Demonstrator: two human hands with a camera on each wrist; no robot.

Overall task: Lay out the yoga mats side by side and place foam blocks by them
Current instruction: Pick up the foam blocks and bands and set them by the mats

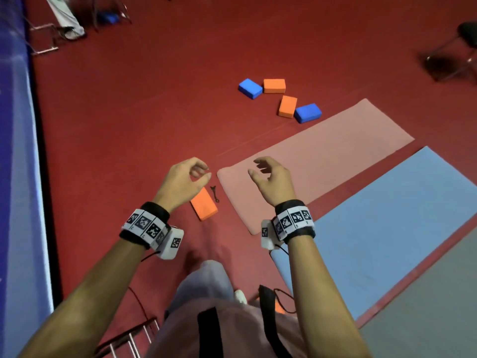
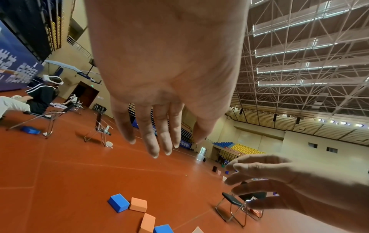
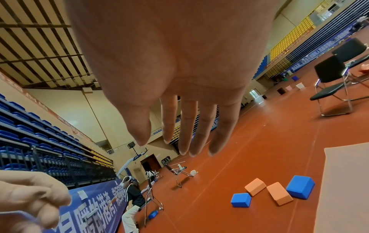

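A pink mat point(image 1: 315, 156) and a blue mat point(image 1: 382, 228) lie unrolled side by side on the red floor, with a grey mat point(image 1: 433, 306) at the right edge. One orange foam block point(image 1: 204, 204) lies on the floor just left of the pink mat's near end. Beyond the pink mat's far end sit two blue blocks point(image 1: 249, 88) point(image 1: 307, 112) and two orange blocks point(image 1: 274, 85) point(image 1: 287, 106). My left hand point(image 1: 192, 174) hovers above the lone orange block, fingers loosely curled, holding nothing. My right hand point(image 1: 268, 174) hangs over the pink mat's near end, fingers relaxed and empty.
A small black strap point(image 1: 214, 193) lies between the orange block and the pink mat. A folding chair point(image 1: 454, 52) stands far right. Another chair and a seated person point(image 3: 131, 197) are at the far left, by a blue banner wall point(image 1: 18, 177). A chair frame point(image 1: 129, 339) is near my feet.
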